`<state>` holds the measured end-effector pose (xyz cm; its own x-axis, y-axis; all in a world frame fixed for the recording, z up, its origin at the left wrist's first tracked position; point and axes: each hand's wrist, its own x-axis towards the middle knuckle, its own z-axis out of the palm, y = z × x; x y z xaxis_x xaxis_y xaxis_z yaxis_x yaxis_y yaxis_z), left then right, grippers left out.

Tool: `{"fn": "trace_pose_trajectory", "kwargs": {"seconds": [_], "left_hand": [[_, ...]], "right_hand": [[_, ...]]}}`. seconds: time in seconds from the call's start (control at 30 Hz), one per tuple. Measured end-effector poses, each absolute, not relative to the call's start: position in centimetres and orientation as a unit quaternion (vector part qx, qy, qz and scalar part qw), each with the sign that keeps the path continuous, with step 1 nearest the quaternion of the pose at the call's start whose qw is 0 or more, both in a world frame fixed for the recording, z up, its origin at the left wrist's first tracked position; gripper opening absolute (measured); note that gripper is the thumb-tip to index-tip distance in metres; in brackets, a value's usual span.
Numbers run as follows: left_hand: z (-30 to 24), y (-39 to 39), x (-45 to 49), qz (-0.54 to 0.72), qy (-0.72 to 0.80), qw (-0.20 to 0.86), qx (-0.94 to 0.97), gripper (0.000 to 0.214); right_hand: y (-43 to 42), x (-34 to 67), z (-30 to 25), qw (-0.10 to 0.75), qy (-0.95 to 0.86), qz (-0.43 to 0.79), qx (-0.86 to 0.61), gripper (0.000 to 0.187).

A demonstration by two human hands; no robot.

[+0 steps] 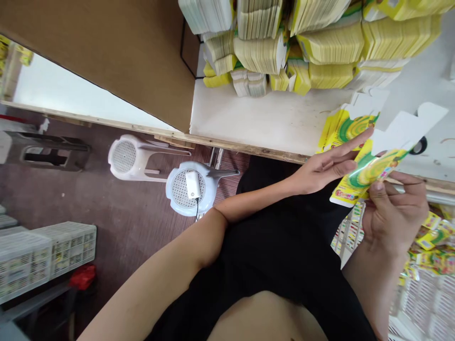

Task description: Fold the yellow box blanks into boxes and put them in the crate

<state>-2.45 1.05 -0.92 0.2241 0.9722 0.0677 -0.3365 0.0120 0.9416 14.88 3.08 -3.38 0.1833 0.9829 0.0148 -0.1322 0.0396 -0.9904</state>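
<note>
A flat yellow-and-green printed carton (371,170) with white flaps stands tilted over the table edge. My right hand (396,206) pinches its lower right side between thumb and fingers. At its left side, my left hand (325,166) has the thumb against the printed face, the index finger stretched out and the other fingers partly hidden behind the carton. Just beyond lies a stack of the same flat cartons (341,128) on the white table.
Bundled flat cartons (330,47) fill the far side of the white table (249,116). A large brown cardboard box (117,52) stands on the left. Plastic stools (124,156) and white crates (71,248) are on the floor. Filled cartons (435,237) lie in a basket at the right.
</note>
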Motion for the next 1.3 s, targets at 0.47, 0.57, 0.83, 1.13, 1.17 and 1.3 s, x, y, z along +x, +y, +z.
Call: {"fn": "trace_pose_trajectory", "kwargs": {"seconds": [0.47, 0.57, 0.83, 1.13, 1.17, 1.3], "left_hand": [[-2.4, 1.8, -1.3, 0.489, 0.268, 0.728, 0.398, 0.064], [-2.0, 1.5, -1.2, 0.497, 0.299, 0.728, 0.367, 0.068], [-2.1, 2.1, -0.6, 0.490, 0.343, 0.755, 0.268, 0.055], [-3.7, 2.1, -0.6, 0.439, 0.322, 0.801, 0.250, 0.049], [-3.7, 2.0, -0.6, 0.439, 0.321, 0.799, 0.256, 0.051], [-3.6, 2.4, -0.7, 0.452, 0.343, 0.782, 0.259, 0.055]], "right_hand": [[1.8, 13.5, -2.9, 0.558, -0.407, 0.553, -0.465, 0.050], [1.7, 13.9, -3.3, 0.541, -0.435, 0.554, -0.460, 0.051], [2.0, 14.1, -2.0, 0.493, -0.680, 0.258, -0.477, 0.063], [1.9, 12.7, -1.5, 0.547, -0.609, 0.286, -0.498, 0.035], [2.0, 12.6, -1.6, 0.576, -0.590, 0.283, -0.490, 0.032], [2.4, 12.6, -1.9, 0.633, -0.558, 0.273, -0.461, 0.028]]}}
